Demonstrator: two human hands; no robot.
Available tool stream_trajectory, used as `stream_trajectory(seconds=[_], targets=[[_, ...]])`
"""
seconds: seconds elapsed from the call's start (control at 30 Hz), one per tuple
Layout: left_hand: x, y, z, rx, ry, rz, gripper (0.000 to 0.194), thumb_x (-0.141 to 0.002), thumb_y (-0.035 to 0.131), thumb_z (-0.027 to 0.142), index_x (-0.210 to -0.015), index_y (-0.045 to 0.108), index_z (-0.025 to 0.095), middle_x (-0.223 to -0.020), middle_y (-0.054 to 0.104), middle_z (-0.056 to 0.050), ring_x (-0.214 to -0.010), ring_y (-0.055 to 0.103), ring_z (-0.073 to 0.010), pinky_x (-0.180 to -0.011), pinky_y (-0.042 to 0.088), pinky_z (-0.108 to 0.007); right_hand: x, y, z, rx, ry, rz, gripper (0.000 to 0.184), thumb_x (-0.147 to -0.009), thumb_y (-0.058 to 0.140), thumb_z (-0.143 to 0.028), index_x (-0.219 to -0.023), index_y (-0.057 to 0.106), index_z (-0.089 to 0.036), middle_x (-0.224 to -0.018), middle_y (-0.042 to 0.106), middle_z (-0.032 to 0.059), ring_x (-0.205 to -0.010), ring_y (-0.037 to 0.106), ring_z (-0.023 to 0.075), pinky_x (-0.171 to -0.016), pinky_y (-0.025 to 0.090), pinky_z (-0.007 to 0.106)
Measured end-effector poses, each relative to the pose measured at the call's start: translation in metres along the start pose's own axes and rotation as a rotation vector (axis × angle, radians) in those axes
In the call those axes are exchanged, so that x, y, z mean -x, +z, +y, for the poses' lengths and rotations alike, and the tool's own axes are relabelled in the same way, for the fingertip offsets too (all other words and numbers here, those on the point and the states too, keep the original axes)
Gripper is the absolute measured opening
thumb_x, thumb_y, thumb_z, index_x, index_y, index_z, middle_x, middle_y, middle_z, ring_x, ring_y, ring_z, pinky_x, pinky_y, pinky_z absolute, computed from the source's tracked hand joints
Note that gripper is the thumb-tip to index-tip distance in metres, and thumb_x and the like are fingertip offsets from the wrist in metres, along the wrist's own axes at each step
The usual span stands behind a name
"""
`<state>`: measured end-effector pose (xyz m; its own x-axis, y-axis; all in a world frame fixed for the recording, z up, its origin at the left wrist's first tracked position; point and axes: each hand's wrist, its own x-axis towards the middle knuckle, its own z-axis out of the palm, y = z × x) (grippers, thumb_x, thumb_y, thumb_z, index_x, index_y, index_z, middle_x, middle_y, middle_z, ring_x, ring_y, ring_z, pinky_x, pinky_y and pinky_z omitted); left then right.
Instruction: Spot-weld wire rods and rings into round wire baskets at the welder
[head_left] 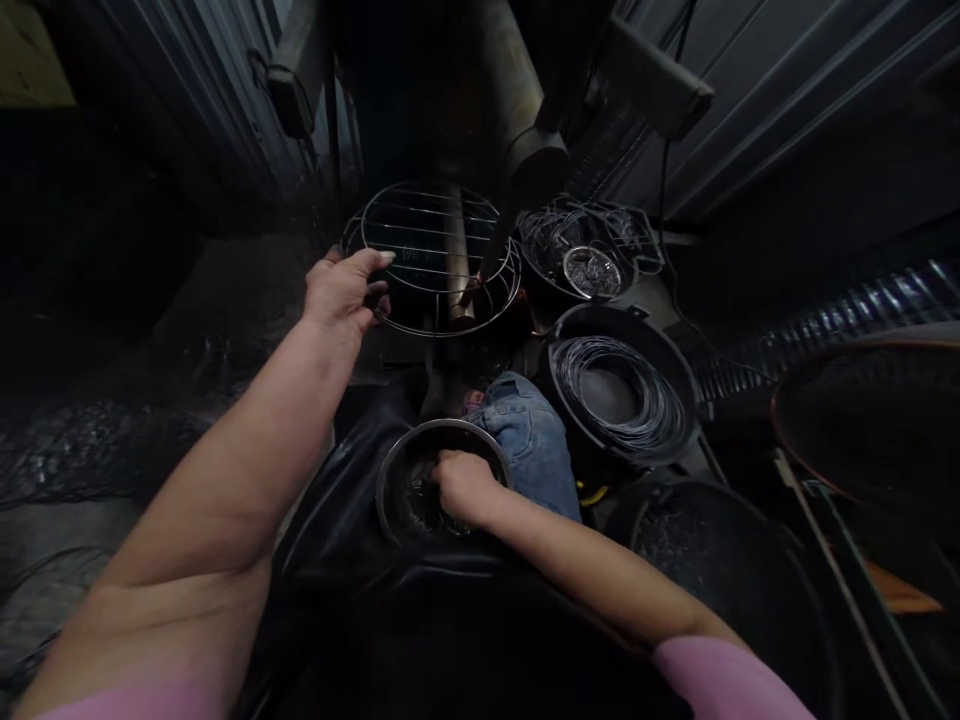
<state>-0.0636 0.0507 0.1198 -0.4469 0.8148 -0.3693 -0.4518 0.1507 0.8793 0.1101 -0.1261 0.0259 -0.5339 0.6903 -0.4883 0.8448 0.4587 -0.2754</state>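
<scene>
Our left grip [341, 290] sits half-open against the round wire rack [420, 183]; our right grip [463, 487] dips into the steel bowl [439, 422], closure can't tell.

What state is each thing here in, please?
Left hand: half curled at the rack's edge.
Right hand: reaching down inside the bowl.
Round wire rack: tilted, a pipe showing through it.
Steel bowl: contents too dark to tell.
Black tub: holding wire.
Coiled wire: wound in a ring.
Denim cloth: bunched.
</scene>
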Motion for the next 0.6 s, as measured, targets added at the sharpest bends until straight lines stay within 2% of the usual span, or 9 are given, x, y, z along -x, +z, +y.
stream_trajectory(seconds=[0.13, 0.27, 0.43, 0.5, 0.6], targets=[[0.001, -0.002, -0.002, 0.018, -0.004, -0.052, 0.041, -0.050, 0.072, 0.012, -0.080, 0.046, 0.021, -0.063, 0.052, 0.005, -0.051, 0.052, -0.0105, -0.047, 0.041, -0.022, 0.010, -0.015, 0.013, -0.113, -0.003, 0.091, 0.020, -0.078, 0.062, -0.019, -0.093, 0.075, -0.021, -0.090, 0.067, 0.0058, -0.089, 0.061, 0.0191, -0.073, 0.043, 0.024], [0.003, -0.004, -0.003, 0.034, -0.059, -0.064, 0.039, -0.050, 0.072, 0.012, -0.076, 0.043, 0.020, -0.059, 0.049, 0.006, -0.048, 0.048, -0.0085, -0.043, 0.038, -0.020, 0.021, -0.019, 0.018, -0.251, 0.043, 0.081, 0.016, -0.075, 0.064, -0.013, -0.086, 0.075, -0.018, -0.081, 0.069, 0.0035, -0.078, 0.061, 0.0166, -0.071, 0.042, 0.023], [0.010, -0.004, -0.001, 0.068, 0.024, -0.024, 0.042, -0.048, 0.074, 0.012, -0.074, 0.042, 0.021, -0.059, 0.052, 0.006, -0.050, 0.052, -0.0105, -0.042, 0.039, -0.021, 0.032, -0.019, 0.033, -0.326, -0.041, 0.143, 0.021, -0.075, 0.054, -0.005, -0.073, 0.072, -0.017, -0.072, 0.066, 0.0039, -0.071, 0.059, 0.0156, -0.067, 0.042, 0.023], [0.012, -0.003, -0.002, 0.068, 0.028, -0.027, 0.041, -0.048, 0.074, 0.014, -0.073, 0.043, 0.021, -0.057, 0.051, 0.006, -0.049, 0.051, -0.0106, -0.041, 0.039, -0.021, 0.033, -0.027, 0.043, -0.427, -0.089, 0.233, 0.025, -0.074, 0.052, -0.004, -0.074, 0.072, -0.017, -0.071, 0.066, 0.0035, -0.069, 0.058, 0.0150, -0.066, 0.043, 0.023], [0.013, 0.000, -0.007, 0.073, 0.031, -0.059, 0.039, -0.047, 0.075, 0.016, -0.074, 0.047, 0.020, -0.057, 0.050, 0.007, -0.048, 0.050, -0.0095, -0.041, 0.038, -0.020, 0.025, -0.054, 0.055, -0.652, -0.108, 0.562, 0.021, -0.079, 0.054, -0.013, -0.085, 0.073, -0.020, -0.075, 0.066, 0.0029, -0.072, 0.060, 0.0153, -0.071, 0.046, 0.025]])
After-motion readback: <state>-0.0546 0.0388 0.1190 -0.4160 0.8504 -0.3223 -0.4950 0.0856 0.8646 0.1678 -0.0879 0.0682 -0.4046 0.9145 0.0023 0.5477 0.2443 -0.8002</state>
